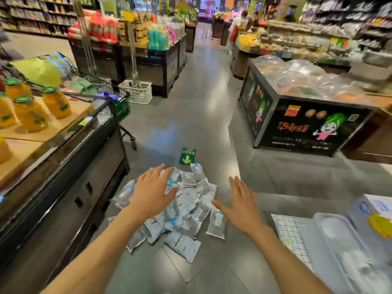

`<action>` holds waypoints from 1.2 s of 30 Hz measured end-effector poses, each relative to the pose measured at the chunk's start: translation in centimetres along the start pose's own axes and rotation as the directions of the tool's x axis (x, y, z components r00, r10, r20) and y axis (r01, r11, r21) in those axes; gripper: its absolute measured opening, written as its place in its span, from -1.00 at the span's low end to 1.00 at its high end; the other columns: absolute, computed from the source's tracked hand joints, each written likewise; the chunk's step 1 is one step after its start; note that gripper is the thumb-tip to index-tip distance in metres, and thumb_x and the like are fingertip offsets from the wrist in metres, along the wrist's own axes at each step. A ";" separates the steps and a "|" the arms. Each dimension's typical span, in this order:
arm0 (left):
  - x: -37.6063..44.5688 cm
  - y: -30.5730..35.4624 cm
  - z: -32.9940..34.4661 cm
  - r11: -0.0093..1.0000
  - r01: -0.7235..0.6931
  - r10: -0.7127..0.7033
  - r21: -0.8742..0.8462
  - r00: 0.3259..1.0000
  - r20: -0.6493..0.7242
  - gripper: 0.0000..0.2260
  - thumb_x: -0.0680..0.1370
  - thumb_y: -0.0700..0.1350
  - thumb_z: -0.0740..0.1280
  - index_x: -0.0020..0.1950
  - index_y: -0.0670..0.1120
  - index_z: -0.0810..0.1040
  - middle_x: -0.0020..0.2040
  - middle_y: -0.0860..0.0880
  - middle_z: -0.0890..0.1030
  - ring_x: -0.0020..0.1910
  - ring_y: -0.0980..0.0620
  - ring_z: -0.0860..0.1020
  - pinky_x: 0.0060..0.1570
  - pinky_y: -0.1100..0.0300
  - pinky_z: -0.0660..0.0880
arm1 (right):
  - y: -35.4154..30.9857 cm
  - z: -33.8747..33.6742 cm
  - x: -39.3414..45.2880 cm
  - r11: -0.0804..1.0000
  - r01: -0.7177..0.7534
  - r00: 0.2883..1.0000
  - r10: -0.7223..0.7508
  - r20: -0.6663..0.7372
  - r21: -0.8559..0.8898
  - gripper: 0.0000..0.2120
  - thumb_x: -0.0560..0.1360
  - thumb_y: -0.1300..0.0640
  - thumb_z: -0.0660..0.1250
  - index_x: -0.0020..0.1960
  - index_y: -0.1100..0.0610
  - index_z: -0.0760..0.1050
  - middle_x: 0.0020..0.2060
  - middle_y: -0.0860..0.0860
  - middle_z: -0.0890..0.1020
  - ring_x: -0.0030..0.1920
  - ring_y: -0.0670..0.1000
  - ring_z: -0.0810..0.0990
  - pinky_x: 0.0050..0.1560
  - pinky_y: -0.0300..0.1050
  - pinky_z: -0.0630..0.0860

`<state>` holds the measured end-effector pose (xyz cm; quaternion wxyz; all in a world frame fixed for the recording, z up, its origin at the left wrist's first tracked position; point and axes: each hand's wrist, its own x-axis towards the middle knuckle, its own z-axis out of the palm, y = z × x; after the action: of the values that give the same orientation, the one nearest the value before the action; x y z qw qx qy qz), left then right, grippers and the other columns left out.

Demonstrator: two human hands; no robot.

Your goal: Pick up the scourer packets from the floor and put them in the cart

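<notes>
The grey floor (203, 115) is stretching away as a wide aisle, lying open down the middle toward the far shelves, while its near part is being hemmed in on both sides. On the left a long dark display counter (70, 183) is running along the aisle edge, with orange juice bottles (31, 111) standing on cardboard on top. On the right a black display bin (297, 126) heaped with clear bags is sitting well back from the near floor, and clear plastic containers (343, 247) are crowding the lower right corner. The shopping cart (99, 88) is standing beyond the far end of the left counter, already carrying yellow and green goods, with a white crate (136, 91) just behind it. The scourer packets (186, 209) are lying in a loose heap on the floor between the counter and the containers, just this side of a green exit sticker (187, 156). The packets are flat and oblong, and their long axes are pointing every which way; the nearest outlying one is lying diagonally. The left hand (151, 193) is hovering over the left side of the heap with fingers spread wide, gripping nothing. The right hand (241, 203) is hanging just right of the heap, fingers straight and splayed, likewise empty.
</notes>
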<state>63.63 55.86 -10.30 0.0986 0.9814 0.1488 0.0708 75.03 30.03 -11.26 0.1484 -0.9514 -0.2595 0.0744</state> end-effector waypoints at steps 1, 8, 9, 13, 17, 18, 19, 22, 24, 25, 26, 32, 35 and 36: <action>1.8 -0.7 0.3 1.000 -0.001 0.001 -0.002 1.000 -0.001 -0.39 0.62 0.28 0.19 0.62 0.07 0.22 0.61 -0.09 0.30 0.56 -0.16 0.30 0.51 -0.12 0.28 | -0.1 -0.1 1.8 1.000 -0.008 1.000 0.008 0.004 -0.002 0.10 0.37 -0.59 -0.10 0.69 0.06 -0.12 0.69 0.04 -0.09 0.68 0.05 -0.10 0.63 0.02 -0.14; 14.3 -3.8 3.4 0.999 0.012 -0.009 -0.039 0.997 0.077 -0.39 0.62 0.25 0.22 0.61 0.05 0.23 0.61 -0.09 0.29 0.57 -0.15 0.30 0.51 -0.16 0.26 | 0.5 0.5 13.4 0.998 -0.061 0.997 0.061 0.039 0.009 -0.03 0.55 -0.45 0.15 0.69 0.09 -0.12 0.69 0.04 -0.07 0.68 0.05 -0.09 0.65 0.07 -0.11; 15.9 -3.9 4.1 0.999 0.019 -0.015 -0.048 0.996 0.088 -0.39 0.62 0.25 0.22 0.61 0.05 0.23 0.61 -0.08 0.29 0.56 -0.15 0.30 0.51 -0.16 0.27 | 0.9 0.7 14.8 0.997 -0.071 0.996 0.071 0.044 0.011 -0.03 0.55 -0.45 0.16 0.69 0.09 -0.11 0.69 0.04 -0.06 0.68 0.05 -0.09 0.65 0.07 -0.10; 22.2 -4.1 8.0 0.995 0.060 -0.049 -0.083 0.991 0.127 -0.40 0.62 0.23 0.24 0.60 0.02 0.26 0.57 -0.09 0.35 0.54 -0.15 0.33 0.46 -0.16 0.32 | 3.6 2.6 21.2 0.996 -0.090 0.991 0.090 0.098 0.000 -0.04 0.55 -0.45 0.13 0.69 0.12 -0.09 0.69 0.07 -0.03 0.68 0.07 -0.05 0.65 0.09 -0.05; 27.6 -4.1 13.8 0.974 0.154 -0.129 -0.168 0.980 0.154 -0.40 0.58 0.26 0.21 0.53 -0.03 0.34 0.46 -0.13 0.47 0.43 -0.21 0.45 0.34 -0.23 0.44 | 7.1 6.2 29.9 0.998 -0.059 0.977 0.062 0.203 -0.024 -0.05 0.57 -0.43 0.14 0.69 0.10 -0.14 0.69 0.07 -0.05 0.68 0.07 -0.06 0.65 0.09 -0.05; 29.0 -4.4 15.6 0.965 0.188 -0.159 -0.183 0.974 0.162 -0.41 0.59 0.23 0.25 0.54 -0.04 0.34 0.47 -0.13 0.46 0.43 -0.21 0.44 0.35 -0.22 0.44 | 7.9 7.5 32.3 0.999 -0.045 0.974 0.047 0.222 -0.014 -0.04 0.56 -0.44 0.14 0.69 0.09 -0.15 0.69 0.06 -0.05 0.68 0.06 -0.06 0.65 0.09 -0.06; 30.4 -4.8 17.5 0.956 0.219 -0.188 -0.197 0.968 0.167 -0.42 0.60 0.19 0.30 0.54 -0.04 0.34 0.48 -0.12 0.45 0.44 -0.20 0.44 0.35 -0.20 0.44 | 8.7 9.0 34.7 1.000 -0.030 0.970 0.030 0.242 -0.002 -0.04 0.56 -0.44 0.15 0.69 0.09 -0.15 0.69 0.06 -0.04 0.68 0.06 -0.06 0.65 0.10 -0.06; 34.3 -6.5 23.5 0.918 0.307 -0.267 -0.252 0.947 0.179 -0.45 0.61 0.12 0.35 0.55 -0.02 0.33 0.49 -0.09 0.44 0.44 -0.16 0.43 0.35 -0.11 0.43 | 11.1 14.6 41.5 0.999 0.038 0.957 -0.038 0.286 0.005 -0.03 0.55 -0.45 0.15 0.69 0.09 -0.14 0.69 0.06 -0.02 0.67 0.08 -0.03 0.65 0.14 -0.04; 36.5 -8.0 28.1 0.893 0.363 -0.317 -0.266 0.927 0.203 -0.46 0.61 0.09 0.35 0.55 -0.04 0.33 0.48 -0.11 0.44 0.44 -0.16 0.42 0.38 -0.07 0.39 | 12.7 18.9 45.0 0.998 0.060 0.947 -0.060 0.317 0.008 -0.02 0.53 -0.47 0.15 0.69 0.10 -0.11 0.68 0.08 -0.01 0.67 0.10 0.00 0.64 0.15 -0.03; 37.3 -8.9 30.6 0.880 0.395 -0.344 -0.265 0.913 0.218 -0.45 0.62 0.09 0.35 0.55 -0.05 0.33 0.49 -0.11 0.44 0.45 -0.15 0.42 0.39 -0.06 0.38 | 13.4 21.4 46.6 0.998 0.058 0.943 -0.060 0.326 0.016 -0.01 0.53 -0.48 0.15 0.69 0.10 -0.09 0.68 0.08 0.00 0.67 0.11 0.01 0.64 0.16 -0.02; 38.1 -9.8 33.2 0.868 0.421 -0.365 -0.264 0.900 0.237 -0.45 0.62 0.10 0.35 0.55 -0.05 0.32 0.49 -0.11 0.43 0.45 -0.15 0.41 0.39 -0.07 0.37 | 14.1 24.1 48.1 0.999 0.041 0.941 -0.048 0.336 0.028 -0.01 0.53 -0.47 0.16 0.69 0.09 -0.08 0.68 0.08 0.01 0.67 0.11 0.02 0.64 0.15 -0.01; 39.4 -15.8 50.7 0.793 0.534 -0.434 -0.293 0.833 0.344 -0.43 0.64 0.10 0.33 0.59 -0.06 0.27 0.53 -0.13 0.38 0.49 -0.13 0.37 0.39 0.00 0.33 | 16.9 41.5 53.2 0.998 0.008 0.900 -0.035 0.435 0.064 -0.04 0.54 -0.40 0.23 0.69 0.07 -0.08 0.69 0.07 0.01 0.67 0.08 0.01 0.63 0.07 -0.03; 37.6 -18.4 59.0 0.737 0.607 -0.461 -0.297 0.773 0.435 -0.38 0.63 0.08 0.35 0.62 -0.08 0.23 0.55 -0.17 0.35 0.49 -0.16 0.37 0.41 -0.02 0.32 | 17.9 49.3 53.5 0.997 -0.031 0.874 -0.010 0.485 0.075 -0.05 0.55 -0.39 0.25 0.69 0.06 -0.09 0.68 0.08 0.02 0.67 0.08 0.01 0.64 0.08 -0.02; 36.9 -19.3 61.6 0.704 0.644 -0.485 -0.299 0.744 0.460 -0.36 0.62 0.07 0.37 0.62 -0.11 0.23 0.53 -0.19 0.37 0.47 -0.18 0.39 0.40 -0.03 0.34 | 18.2 51.9 53.8 0.996 -0.040 0.870 -0.004 0.493 0.078 -0.05 0.55 -0.39 0.25 0.69 0.06 -0.09 0.68 0.07 0.02 0.67 0.08 0.02 0.64 0.08 -0.01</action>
<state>103.49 74.61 -70.19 0.3591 0.8331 0.4071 -0.1062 118.19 55.46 -69.65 0.1175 -0.8961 -0.2765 0.3268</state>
